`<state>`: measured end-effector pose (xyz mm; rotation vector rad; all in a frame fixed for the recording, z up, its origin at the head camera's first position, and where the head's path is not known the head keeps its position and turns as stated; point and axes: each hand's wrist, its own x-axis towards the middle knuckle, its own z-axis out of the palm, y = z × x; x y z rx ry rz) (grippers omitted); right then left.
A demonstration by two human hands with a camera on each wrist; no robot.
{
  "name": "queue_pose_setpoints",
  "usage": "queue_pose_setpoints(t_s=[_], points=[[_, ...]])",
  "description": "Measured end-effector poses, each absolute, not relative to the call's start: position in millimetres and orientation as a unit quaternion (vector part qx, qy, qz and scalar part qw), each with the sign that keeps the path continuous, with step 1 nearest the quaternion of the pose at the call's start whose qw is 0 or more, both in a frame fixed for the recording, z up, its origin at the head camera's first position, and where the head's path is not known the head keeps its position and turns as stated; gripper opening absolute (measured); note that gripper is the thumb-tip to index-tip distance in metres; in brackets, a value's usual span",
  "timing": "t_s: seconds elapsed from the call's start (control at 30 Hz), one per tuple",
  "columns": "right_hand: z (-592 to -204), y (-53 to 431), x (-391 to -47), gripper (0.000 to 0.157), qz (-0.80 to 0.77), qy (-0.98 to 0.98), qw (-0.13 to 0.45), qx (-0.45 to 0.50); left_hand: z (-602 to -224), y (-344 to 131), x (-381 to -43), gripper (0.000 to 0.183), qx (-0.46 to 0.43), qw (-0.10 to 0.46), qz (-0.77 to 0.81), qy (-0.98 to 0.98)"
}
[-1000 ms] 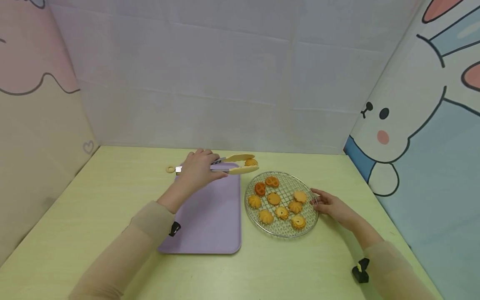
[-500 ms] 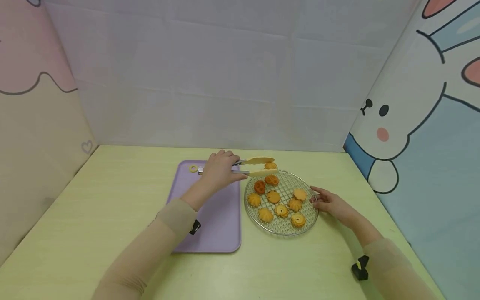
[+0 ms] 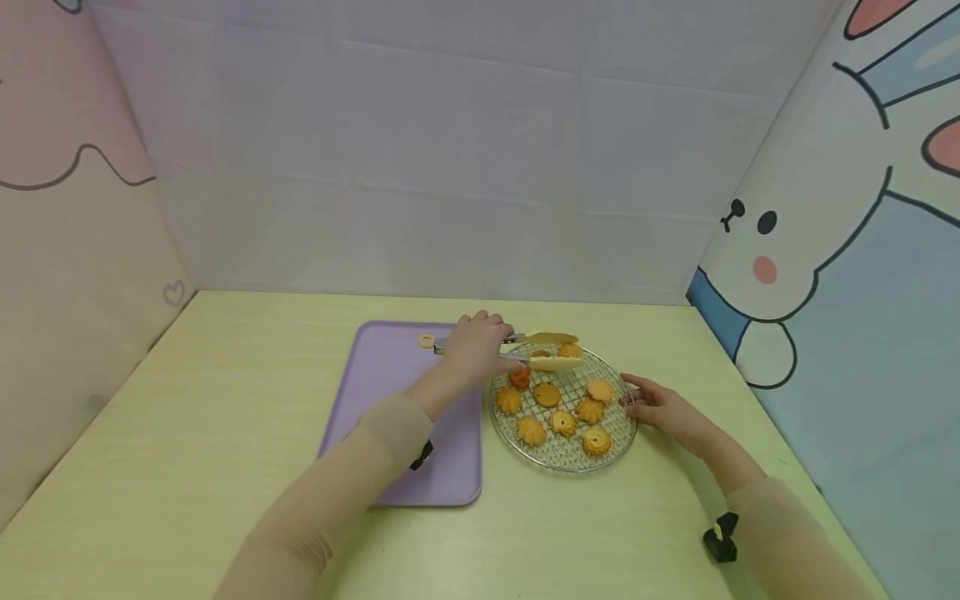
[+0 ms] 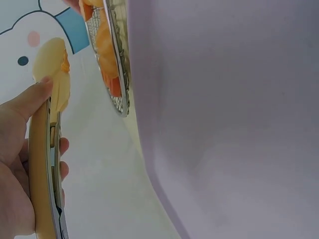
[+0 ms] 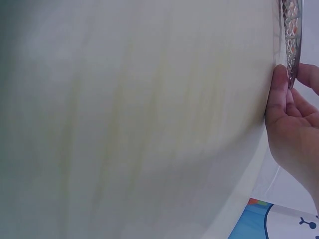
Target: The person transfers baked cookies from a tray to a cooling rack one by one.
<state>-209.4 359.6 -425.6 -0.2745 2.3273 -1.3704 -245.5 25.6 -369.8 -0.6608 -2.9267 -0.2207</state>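
My left hand [image 3: 476, 350] grips a pair of food tongs [image 3: 557, 364] with yellow tips and metal arms. Between the tips sits a golden cookie [image 3: 570, 351], over the far part of a round wire rack [image 3: 564, 465]. In the left wrist view the thumb presses along one side of the tongs [image 4: 40, 169] and the fingers curl round the other. Several cookies, among them a plain round cookie [image 3: 547, 394] and a swirled cookie [image 3: 596, 441], lie on the rack. At its right rim, my right hand [image 3: 669, 415] pinches the edge between thumb and fingers.
A flat purple tray [image 3: 442, 467] lies left of the rack, partly under the left forearm. Both rest on a pale yellow table [image 3: 195, 417]. A whitish wall covering [image 3: 465, 183] stands behind, with cartoon-printed panels at both sides.
The left hand has carried the tongs and cookie to the right, from above the purple tray's far edge to over the rack's far part. The right hand has stayed at the rim.
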Motion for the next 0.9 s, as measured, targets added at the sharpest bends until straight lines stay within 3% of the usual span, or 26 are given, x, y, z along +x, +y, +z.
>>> queue_pose_setpoints(t_s=[0.43, 0.9], points=[[-425.6, 357.8, -208.7, 0.065, -0.492, 0.839, 0.212, -0.099, -384.7, 49.4, -254.1, 0.059, -0.225, 0.035, -0.025, -0.973], [-425.2, 358.5, -209.4, 0.065, -0.492, 0.839, 0.211, -0.100, -388.1, 48.4, -258.9, 0.067, -0.230, 0.038, -0.033, -0.972]])
